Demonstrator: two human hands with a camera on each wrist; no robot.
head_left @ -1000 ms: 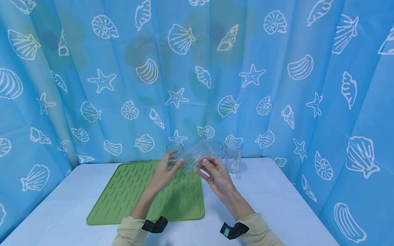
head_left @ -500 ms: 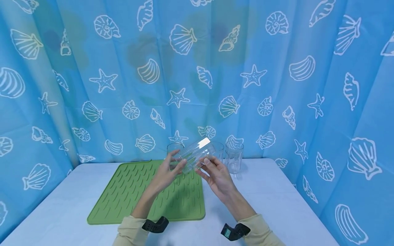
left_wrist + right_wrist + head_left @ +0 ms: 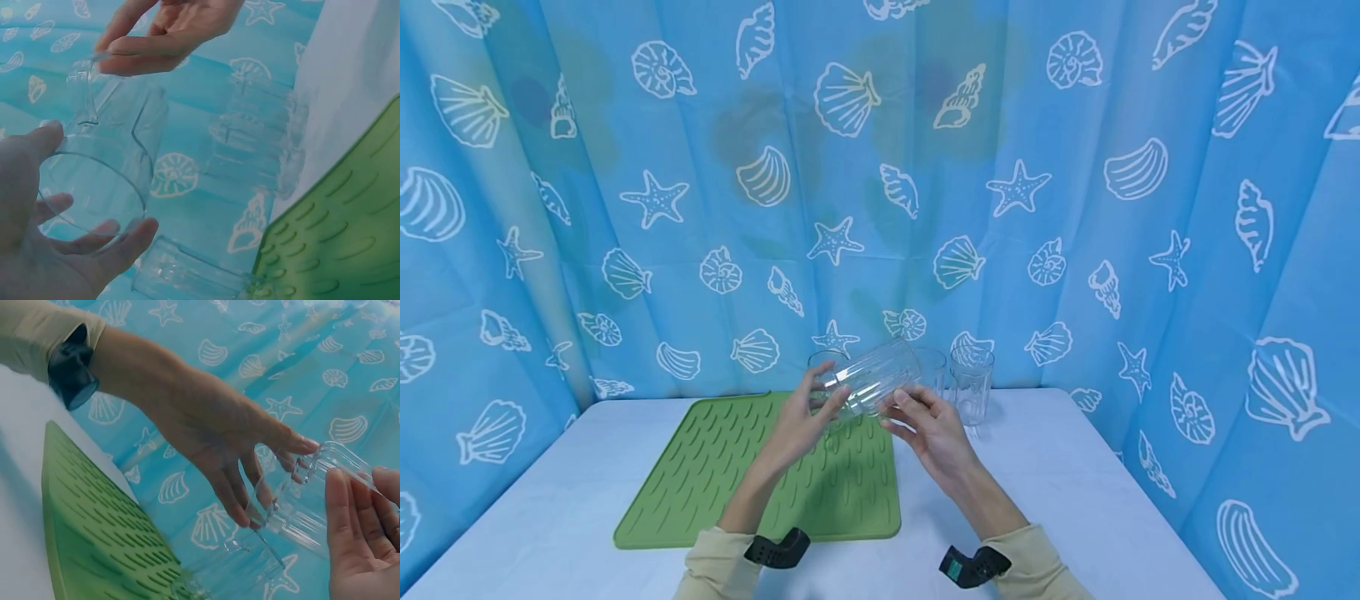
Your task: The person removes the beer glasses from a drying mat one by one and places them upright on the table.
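Note:
A clear glass mug (image 3: 883,367) is held tilted in the air between both hands, its mouth toward the left. My left hand (image 3: 801,421) holds it around the mouth end, thumb on one side and fingers on the other, as the left wrist view shows. With thumb and fingers my right hand (image 3: 931,427) pinches the mug's handle (image 3: 81,94). Behind the left hand, another clear glass (image 3: 827,360) stands at the back edge of the green drying mat (image 3: 700,483); the hand covers part of it.
To the right of the mat, more clear glasses (image 3: 972,392) stand near the table's back edge, one partly behind the held mug. A white cloth covers the table (image 3: 1037,500). A blue shell-patterned curtain (image 3: 880,208) hangs close around its back and sides.
The mug has turned slightly between the hands, and a bright reflection on its upper side has come and gone. Both hands stay in almost the same place.

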